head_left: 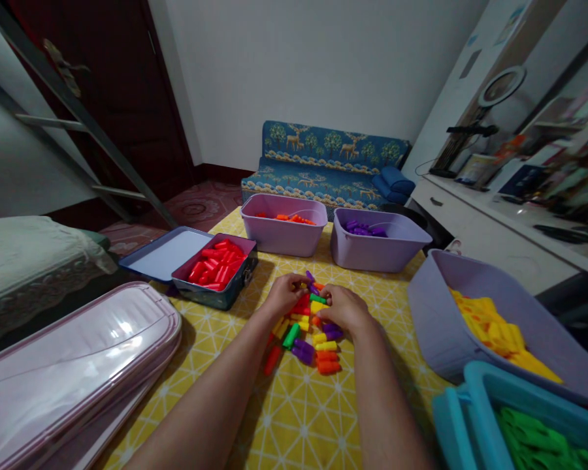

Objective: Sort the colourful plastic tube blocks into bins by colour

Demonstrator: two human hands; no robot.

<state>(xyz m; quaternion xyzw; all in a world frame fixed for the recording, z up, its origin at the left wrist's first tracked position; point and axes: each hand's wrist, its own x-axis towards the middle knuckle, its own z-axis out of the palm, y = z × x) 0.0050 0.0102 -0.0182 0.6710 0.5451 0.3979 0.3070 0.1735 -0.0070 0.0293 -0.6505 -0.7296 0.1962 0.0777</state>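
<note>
A loose pile of small plastic tube-shaped pieces, like marker caps, lies on the table between my hands. It mixes red, yellow, green, orange and purple; a green piece (291, 336), a purple piece (302, 351) and an orange piece (328, 367) are at its near side. My left hand (288, 292) is at the pile's far left, fingers curled together beside a purple piece (310, 277). Over the right side, my right hand (345, 307) has its thumb and fingers bent in close to yellow and orange pieces. Whatever is in the fingertips of either hand is too small to make out.
Lilac bins hold orange pieces (296, 219), purple pieces (365, 228) and yellow pieces (490, 326). A hinged tin (215, 299) contains red pieces; a turquoise bin (475, 398) contains green ones. Pinkish lids (78, 352) lie left. A yellow patterned cloth (294, 424) covers the table.
</note>
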